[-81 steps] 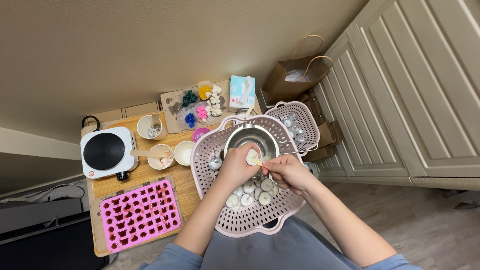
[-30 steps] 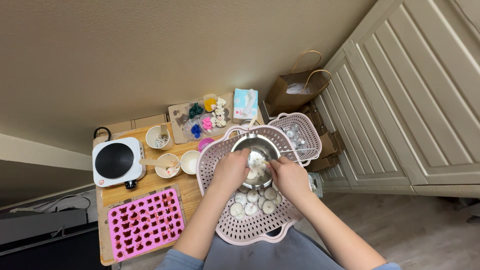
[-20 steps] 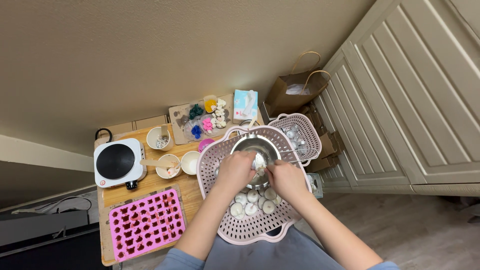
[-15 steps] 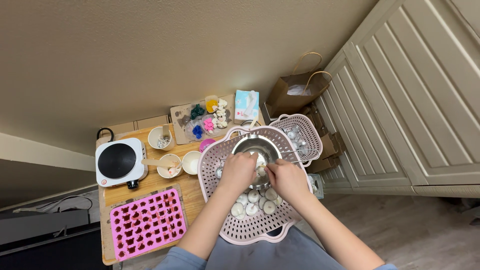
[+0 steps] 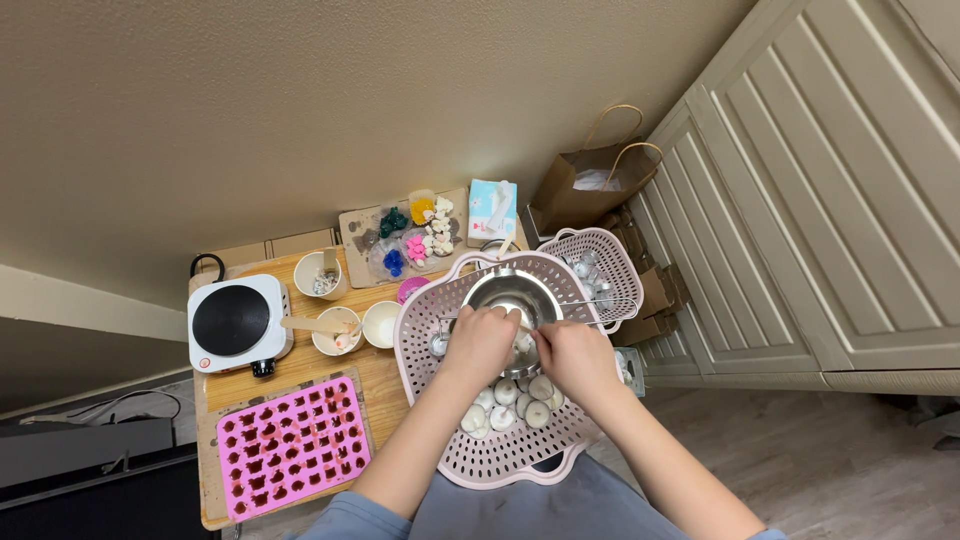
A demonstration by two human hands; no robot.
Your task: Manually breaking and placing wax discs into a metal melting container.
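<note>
A: Entry, head view. Where are the hands?

B: Left hand [image 5: 483, 340] and right hand [image 5: 573, 356] are close together over the pink perforated basket [image 5: 440, 440], at the near rim of the metal bowl [image 5: 505, 293] that sits in the basket's far half. Fingers of both are curled inward toward each other. A small white piece [image 5: 521, 343] shows between the fingertips; I cannot tell which hand grips it, or whether both do.

A: Contents of the basket?

B: A cluster of white tealight candles [image 5: 508, 405] lies on the basket floor, just below the hands, touching one another.

A: Surroundings?

B: The basket rests on the person's lap and partly over a wooden table [image 5: 385, 385]. Left on the table: a pink silicone mould [image 5: 292, 447], a white single hot plate [image 5: 238, 322], three small cups [image 5: 338, 331]. Behind: a tray of coloured wax shapes [image 5: 410, 235]. A second smaller basket [image 5: 605, 265] sits at right, beside a brown paper bag [image 5: 590, 185].
</note>
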